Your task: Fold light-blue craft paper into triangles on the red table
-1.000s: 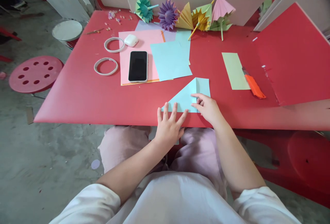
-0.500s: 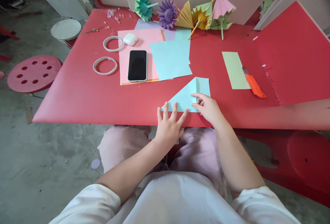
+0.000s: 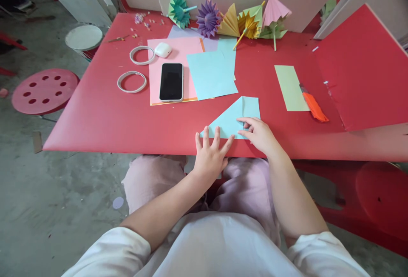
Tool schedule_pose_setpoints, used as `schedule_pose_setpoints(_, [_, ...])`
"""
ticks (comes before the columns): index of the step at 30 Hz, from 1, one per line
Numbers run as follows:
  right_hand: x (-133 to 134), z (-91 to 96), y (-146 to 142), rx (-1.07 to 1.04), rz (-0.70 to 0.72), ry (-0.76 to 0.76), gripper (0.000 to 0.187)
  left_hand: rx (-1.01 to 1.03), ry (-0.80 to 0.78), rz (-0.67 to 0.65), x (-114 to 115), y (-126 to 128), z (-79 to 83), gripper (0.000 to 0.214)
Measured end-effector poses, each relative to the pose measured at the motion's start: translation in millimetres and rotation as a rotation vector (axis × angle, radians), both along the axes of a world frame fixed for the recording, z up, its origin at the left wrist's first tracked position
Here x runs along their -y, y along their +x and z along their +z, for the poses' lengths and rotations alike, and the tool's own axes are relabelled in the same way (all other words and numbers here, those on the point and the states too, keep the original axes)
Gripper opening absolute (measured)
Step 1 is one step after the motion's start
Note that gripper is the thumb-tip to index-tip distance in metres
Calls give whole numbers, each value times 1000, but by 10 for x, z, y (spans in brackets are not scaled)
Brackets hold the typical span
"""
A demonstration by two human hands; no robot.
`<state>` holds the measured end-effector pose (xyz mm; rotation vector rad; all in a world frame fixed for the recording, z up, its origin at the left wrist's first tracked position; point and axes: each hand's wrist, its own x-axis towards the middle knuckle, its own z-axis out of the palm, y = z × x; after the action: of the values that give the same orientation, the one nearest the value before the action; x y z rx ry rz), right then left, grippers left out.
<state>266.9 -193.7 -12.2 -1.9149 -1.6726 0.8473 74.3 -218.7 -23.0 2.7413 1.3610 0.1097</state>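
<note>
A light blue sheet of paper (image 3: 228, 117), folded to a slanted edge on its left, lies near the front edge of the red table. My left hand (image 3: 210, 153) rests with spread fingertips on its lower left part. On the right, my right hand (image 3: 258, 134) touches the paper beside its upright crease, index finger and thumb apart; its other fingers are curled. Just behind lies a flat blue sheet (image 3: 213, 72). To the right, an orange utility knife (image 3: 314, 106) overlaps the edge of a pale green paper strip (image 3: 290, 87).
A phone (image 3: 171, 82) and a white earphone case (image 3: 163, 49) sit on pink paper (image 3: 154, 72). Two tape rolls (image 3: 131, 82) lie at left. Folded paper umbrellas (image 3: 276, 9) and fans line the back. A red board (image 3: 366, 72) stands at right, a stool (image 3: 45, 92) at left.
The view has shifted slightly. Both hands stay on the folded paper in nearly the same places, the right hand a touch further right and lower.
</note>
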Motion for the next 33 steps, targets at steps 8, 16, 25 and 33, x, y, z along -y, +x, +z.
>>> schedule_pose_setpoints(8, [0, -1, 8, -5, 11, -6, 37, 9, 4, -3, -2, -5, -3, 75])
schedule_pose_setpoints(16, [5, -8, 15, -9, 17, -8, 36, 16, 10, -1, 3, -10, -16, 73])
schedule_pose_setpoints(25, [10, -8, 12, -10, 15, -12, 37, 11, 11, -1, 3, -10, -20, 74])
schedule_pose_setpoints(33, [14, 1, 8, -8, 19, -3, 38, 22, 4, 3, 9, -13, -11, 73])
